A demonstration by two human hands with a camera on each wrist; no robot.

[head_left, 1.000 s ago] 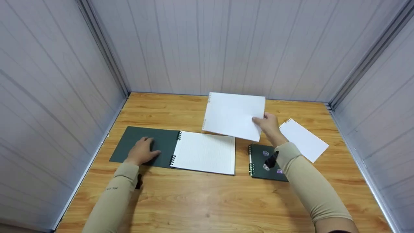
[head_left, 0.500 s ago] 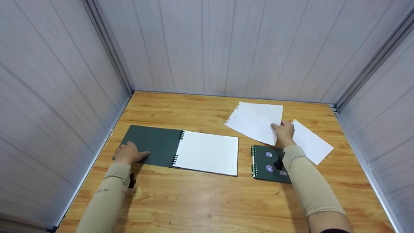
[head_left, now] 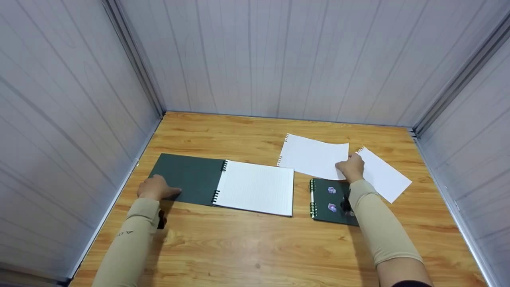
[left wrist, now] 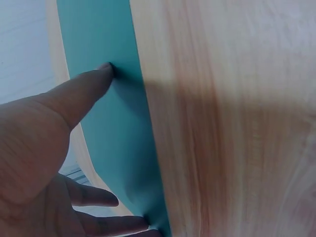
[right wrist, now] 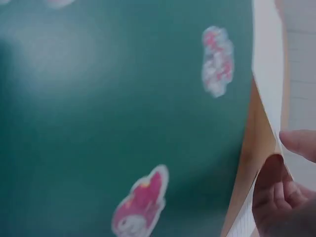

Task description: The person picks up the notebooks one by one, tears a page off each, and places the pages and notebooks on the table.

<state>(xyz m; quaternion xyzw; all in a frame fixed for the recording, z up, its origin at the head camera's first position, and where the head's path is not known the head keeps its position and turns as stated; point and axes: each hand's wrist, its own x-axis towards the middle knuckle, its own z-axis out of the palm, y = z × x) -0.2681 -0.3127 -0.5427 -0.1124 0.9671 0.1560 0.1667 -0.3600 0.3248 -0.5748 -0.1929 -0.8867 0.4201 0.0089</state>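
A spiral notebook lies open, its dark green cover [head_left: 195, 175] on the left and a lined white page [head_left: 255, 188] on the right. My left hand [head_left: 153, 187] rests at the cover's left end; in the left wrist view its thumb [left wrist: 94, 86] touches the green surface with the fingers spread. With my right hand [head_left: 351, 167] I pinch the lower right corner of a loose white sheet [head_left: 312, 156], its left edge torn with ring holes. In the right wrist view the thumb [right wrist: 298, 143] lies over the paper and curled fingers are below it.
A closed green spiral notebook [head_left: 322, 200] with stickers lies under my right forearm, partly hidden. Another torn white sheet [head_left: 384, 175] lies right of my right hand. Pale panel walls [head_left: 263, 59] enclose the wooden table [head_left: 247, 247] at the back and sides.
My right hand has carried the loose sheet rightward and down to the table, behind the closed notebook. The left hand has slid left along the green cover to its end.
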